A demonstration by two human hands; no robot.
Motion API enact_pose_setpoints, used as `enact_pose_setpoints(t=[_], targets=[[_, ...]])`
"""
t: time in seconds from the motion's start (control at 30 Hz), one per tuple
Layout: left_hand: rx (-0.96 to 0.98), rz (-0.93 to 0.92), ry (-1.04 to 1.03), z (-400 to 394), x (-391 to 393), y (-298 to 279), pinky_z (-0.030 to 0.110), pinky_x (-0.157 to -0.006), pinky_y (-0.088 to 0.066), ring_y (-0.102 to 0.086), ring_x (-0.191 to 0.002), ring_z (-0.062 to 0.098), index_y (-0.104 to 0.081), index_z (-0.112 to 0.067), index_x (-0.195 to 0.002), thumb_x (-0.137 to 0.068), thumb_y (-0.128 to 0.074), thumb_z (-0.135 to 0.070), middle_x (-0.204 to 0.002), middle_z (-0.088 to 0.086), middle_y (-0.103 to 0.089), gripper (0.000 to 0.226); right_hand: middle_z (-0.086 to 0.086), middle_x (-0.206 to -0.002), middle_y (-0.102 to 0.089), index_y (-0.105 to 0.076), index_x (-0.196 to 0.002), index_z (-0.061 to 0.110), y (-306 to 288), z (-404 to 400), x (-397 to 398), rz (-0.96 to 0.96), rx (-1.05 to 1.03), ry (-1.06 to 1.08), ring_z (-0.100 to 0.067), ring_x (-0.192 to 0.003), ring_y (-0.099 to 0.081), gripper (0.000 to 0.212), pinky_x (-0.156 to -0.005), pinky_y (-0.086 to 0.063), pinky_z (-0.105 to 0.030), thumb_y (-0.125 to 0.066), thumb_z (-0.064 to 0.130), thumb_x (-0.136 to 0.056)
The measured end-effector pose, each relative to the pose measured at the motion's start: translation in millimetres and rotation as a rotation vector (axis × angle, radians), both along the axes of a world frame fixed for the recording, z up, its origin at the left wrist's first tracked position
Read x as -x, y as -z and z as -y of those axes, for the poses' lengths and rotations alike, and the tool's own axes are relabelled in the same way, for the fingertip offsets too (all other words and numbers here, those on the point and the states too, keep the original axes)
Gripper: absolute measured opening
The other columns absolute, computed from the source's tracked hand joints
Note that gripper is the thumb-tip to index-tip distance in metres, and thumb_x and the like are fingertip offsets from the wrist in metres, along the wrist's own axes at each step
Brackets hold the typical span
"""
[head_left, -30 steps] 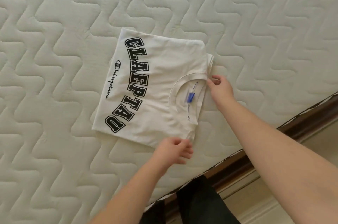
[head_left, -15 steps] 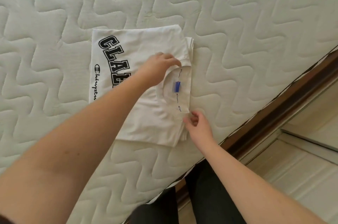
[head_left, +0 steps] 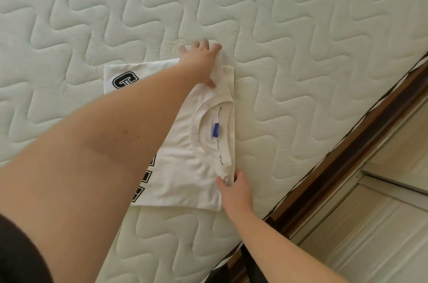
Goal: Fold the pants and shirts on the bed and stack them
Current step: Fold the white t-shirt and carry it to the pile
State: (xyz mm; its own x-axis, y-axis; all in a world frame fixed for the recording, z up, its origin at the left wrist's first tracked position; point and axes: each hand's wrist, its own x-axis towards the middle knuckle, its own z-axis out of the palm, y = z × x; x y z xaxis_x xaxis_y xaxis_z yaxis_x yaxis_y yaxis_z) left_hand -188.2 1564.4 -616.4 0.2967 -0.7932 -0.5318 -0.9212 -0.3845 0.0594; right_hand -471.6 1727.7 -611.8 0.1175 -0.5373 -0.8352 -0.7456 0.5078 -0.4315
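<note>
folded white shirt (head_left: 185,167) lies on the bed (head_left: 301,51). left hand (head_left: 201,60) grasps its corner at 12 o'clock; right hand (head_left: 236,192) pinches the collar edge at 5 o'clock.

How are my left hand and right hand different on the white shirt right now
The left hand reaches to the far corner of the folded white T-shirt with black letters; the right hand is at its near corner. The left grips bunched cloth, the right pinches the folded edge. Both hold the collar side.
</note>
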Motion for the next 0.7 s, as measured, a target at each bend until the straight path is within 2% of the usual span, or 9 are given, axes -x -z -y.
enact_pose_setpoints(t=[0.1,0.17,0.27,0.37,0.43,0.5,0.57,0.63,0.7], targets=[[-0.02,-0.099,-0.217,3.5,-8.1,3.4,0.051,-0.097,-0.037,-0.049,-0.12,0.029,-0.041,-0.023,-0.134,-0.059,-0.088,-0.053,-0.126,0.003,-0.053,0.093,0.015,-0.093,-0.055,-0.047,-0.103,0.027,1.1,-5.8,4.3,-0.021,-0.095,0.016,-0.014,-0.091,-0.059,0.036,-0.073,-0.045,-0.025,-0.073,0.043,-0.083],[-0.052,-0.163,-0.29,2.1,-16.8,3.5,0.044,-0.092,-0.042,-0.056,-0.107,0.028,-0.049,-0.023,-0.127,-0.059,-0.086,-0.054,-0.113,-0.002,-0.058,0.084,0.016,-0.096,-0.056,-0.05,-0.105,0.03,1.4,-6.4,9.7,-0.009,-0.145,-0.018,-0.01,-0.09,-0.056,0.041,-0.077,-0.045,-0.024,-0.076,0.046,-0.079],[-0.137,-0.174,-0.198,-0.6,-25.4,-0.2,0.038,-0.078,-0.046,-0.055,-0.091,0.027,-0.062,-0.015,-0.118,-0.063,-0.083,-0.058,-0.104,0.002,-0.06,0.072,0.012,-0.094,-0.066,-0.062,-0.094,0.028,0.2,-2.0,17.8,0.02,-0.271,-0.011,-0.007,-0.086,-0.061,0.031,-0.064,-0.044,-0.018,-0.078,0.047,-0.077],[-0.107,-0.206,-0.076,-7.5,-27.0,-3.6,0.041,-0.085,-0.048,-0.056,-0.101,0.028,-0.065,-0.019,-0.115,-0.068,-0.082,-0.052,-0.111,0.003,-0.057,0.061,0.008,-0.095,-0.073,-0.069,-0.094,0.025,-4.4,-5.7,26.4,0.081,-0.402,0.151,-0.008,-0.088,-0.065,0.029,-0.064,-0.046,-0.018,-0.079,0.047,-0.077],[-0.072,-0.293,-0.052,-12.2,-29.1,-6.0,0.038,-0.078,-0.049,-0.059,-0.098,0.027,-0.066,-0.024,-0.101,-0.07,-0.082,-0.043,-0.103,0.0,-0.061,0.04,0.011,-0.095,-0.075,-0.07,-0.1,0.028,-8.5,-13.0,32.2,0.167,-0.5,0.314,-0.008,-0.09,-0.068,0.027,-0.067,-0.048,-0.018,-0.076,0.045,-0.08],[-0.053,-0.347,-0.076,-17.6,-30.5,-12.9,0.031,-0.063,-0.043,-0.06,-0.085,0.023,-0.062,-0.03,-0.086,-0.07,-0.082,-0.037,-0.084,-0.005,-0.061,0.026,0.008,-0.105,-0.075,-0.066,-0.111,0.028,-8.6,-25.2,37.3,0.278,-0.59,0.566,-0.01,-0.101,-0.068,0.031,-0.08,-0.051,-0.022,-0.07,0.043,-0.084],[-0.042,-0.375,-0.09,-21.3,-32.8,-17.6,0.029,-0.06,-0.039,-0.059,-0.08,0.022,-0.059,-0.032,-0.08,-0.07,-0.082,-0.035,-0.078,-0.008,-0.06,0.026,0.003,-0.117,-0.07,-0.061,-0.118,0.027,-9.2,-37.1,36.7,0.337,-0.631,0.72,-0.012,-0.111,-0.062,0.045,-0.098,-0.044,-0.028,-0.064,0.051,-0.081],[-0.042,-0.392,-0.08,-25.8,-34.1,-19.8,0.031,-0.063,-0.041,-0.058,-0.08,0.021,-0.056,-0.034,-0.086,-0.069,-0.083,-0.034,-0.081,-0.01,-0.059,0.032,0.0,-0.125,-0.063,-0.054,-0.125,0.027,-12.2,-48.3,33.1,0.361,-0.65,0.761,-0.013,-0.115,-0.057,0.056,-0.106,-0.037,-0.03,-0.061,0.055,-0.077],[-0.047,-0.399,-0.076,-29.7,-34.3,-20.0,0.034,-0.07,-0.045,-0.056,-0.084,0.02,-0.056,-0.034,-0.104,-0.067,-0.086,-0.034,-0.091,-0.009,-0.058,0.048,-0.002,-0.131,-0.059,-0.052,-0.126,0.026,-15.8,-55.1,28.4,0.351,-0.657,0.736,-0.016,-0.121,-0.054,0.058,-0.112,-0.034,-0.032,-0.062,0.052,-0.076]])
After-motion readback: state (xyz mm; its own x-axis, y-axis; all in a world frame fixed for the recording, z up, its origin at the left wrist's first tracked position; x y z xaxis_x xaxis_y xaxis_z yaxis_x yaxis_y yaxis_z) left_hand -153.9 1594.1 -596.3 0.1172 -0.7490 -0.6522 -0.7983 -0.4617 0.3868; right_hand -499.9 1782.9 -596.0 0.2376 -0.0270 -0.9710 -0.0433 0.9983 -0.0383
